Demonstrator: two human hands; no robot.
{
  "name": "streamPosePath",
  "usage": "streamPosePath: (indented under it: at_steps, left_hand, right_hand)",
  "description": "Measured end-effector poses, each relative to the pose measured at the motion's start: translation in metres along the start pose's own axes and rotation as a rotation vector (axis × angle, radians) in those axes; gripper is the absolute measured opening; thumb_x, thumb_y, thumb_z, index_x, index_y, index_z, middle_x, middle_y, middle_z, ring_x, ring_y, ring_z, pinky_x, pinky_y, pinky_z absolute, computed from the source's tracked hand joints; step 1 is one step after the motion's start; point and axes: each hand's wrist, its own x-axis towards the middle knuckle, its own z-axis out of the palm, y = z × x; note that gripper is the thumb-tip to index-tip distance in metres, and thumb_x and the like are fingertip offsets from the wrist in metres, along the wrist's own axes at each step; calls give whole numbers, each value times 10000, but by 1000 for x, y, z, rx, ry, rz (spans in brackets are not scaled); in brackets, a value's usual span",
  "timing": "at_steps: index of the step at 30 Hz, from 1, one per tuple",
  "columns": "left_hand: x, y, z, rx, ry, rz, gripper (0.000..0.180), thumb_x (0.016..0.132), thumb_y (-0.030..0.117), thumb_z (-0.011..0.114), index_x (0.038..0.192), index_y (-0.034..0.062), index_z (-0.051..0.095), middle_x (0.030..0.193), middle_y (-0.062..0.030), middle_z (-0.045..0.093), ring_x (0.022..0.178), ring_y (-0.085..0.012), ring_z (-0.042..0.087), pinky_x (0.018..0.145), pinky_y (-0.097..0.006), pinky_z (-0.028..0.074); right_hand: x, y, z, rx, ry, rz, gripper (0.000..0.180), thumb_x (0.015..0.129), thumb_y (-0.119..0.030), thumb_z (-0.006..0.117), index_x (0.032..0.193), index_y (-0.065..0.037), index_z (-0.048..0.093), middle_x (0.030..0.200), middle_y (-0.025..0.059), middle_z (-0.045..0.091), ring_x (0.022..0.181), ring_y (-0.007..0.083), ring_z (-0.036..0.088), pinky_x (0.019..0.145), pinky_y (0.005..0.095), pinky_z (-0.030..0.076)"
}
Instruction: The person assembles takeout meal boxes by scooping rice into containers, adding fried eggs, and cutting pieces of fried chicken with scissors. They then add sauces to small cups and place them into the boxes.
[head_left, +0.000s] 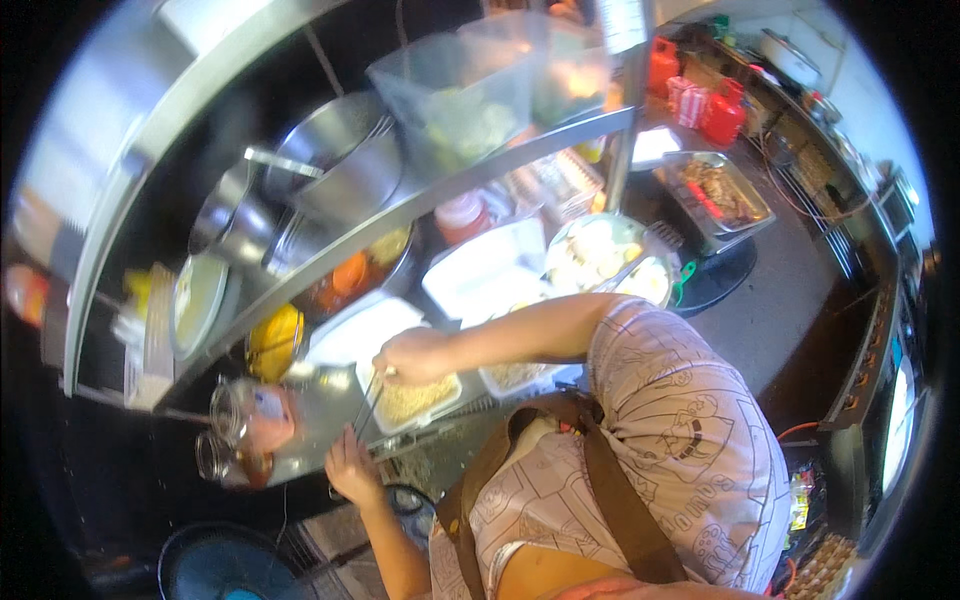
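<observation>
My right hand reaches across over an open white foam takeout box filled with pale yellow grains or chopped noodles. It is closed on the upper end of thin metal tongs, which slant down over the box's left side. Lower down, at the counter's front edge, my left hand has its fingers pinched at the tongs' other end. A second foam box with pale food stands just right of the first, partly hidden by my right forearm. Both lids are folded back.
Glass jars stand at the counter's left end. A metal shelf with pots and clear plastic bins overhangs the back. A bowl of eggs and a tray of cooked meat lie to the right. A dark tub is below.
</observation>
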Motion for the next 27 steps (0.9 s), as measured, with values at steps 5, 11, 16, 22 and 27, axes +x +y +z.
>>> streamPosePath:
  at_steps: [5, 11, 16, 22, 27]
  left_hand:
    - [-20, 36, -31, -31, 51, -250, 440, 747, 75, 718, 1175, 13, 633, 1001, -139, 613, 880, -315, 587, 755, -404, 473]
    - [-33, 104, -39, -272, 99, -577, 424, 804, 37, 696, 1212, -26, 599, 1018, -163, 573, 863, -307, 589, 740, -380, 492]
    - [-5, 177, -33, -413, 101, -549, 377, 848, 37, 670, 1210, -35, 593, 1051, -172, 563, 907, -307, 594, 770, -384, 508]
    - [-34, 223, -33, -326, 187, -536, 391, 842, 55, 684, 1223, 9, 609, 1011, -164, 575, 872, -292, 578, 744, -360, 486]
    - [-56, 241, -33, -248, 167, -559, 418, 818, 65, 712, 1224, 26, 618, 944, -117, 581, 739, -218, 546, 691, -328, 472]
  right_hand:
    - [-97, -17, -156, -154, 456, -229, 147, 828, -204, 658, 915, -85, 659, 882, 85, 654, 799, 289, 648, 707, 407, 521]
    - [-125, 51, -357, -489, 900, 2, 209, 853, -167, 607, 1026, -70, 674, 912, 119, 679, 818, 273, 652, 712, 387, 519]
    - [-110, 113, -451, -421, 18, 557, 272, 820, -226, 646, 1070, -125, 686, 982, 105, 689, 896, 238, 659, 740, 382, 521]
    - [-78, 158, -437, -475, -297, 484, 353, 774, -260, 716, 1105, -144, 681, 996, 100, 689, 910, 227, 659, 756, 384, 527]
    - [-98, 145, -422, -421, -200, 402, 339, 771, -231, 710, 1091, -127, 672, 989, 94, 680, 909, 216, 651, 764, 369, 526]
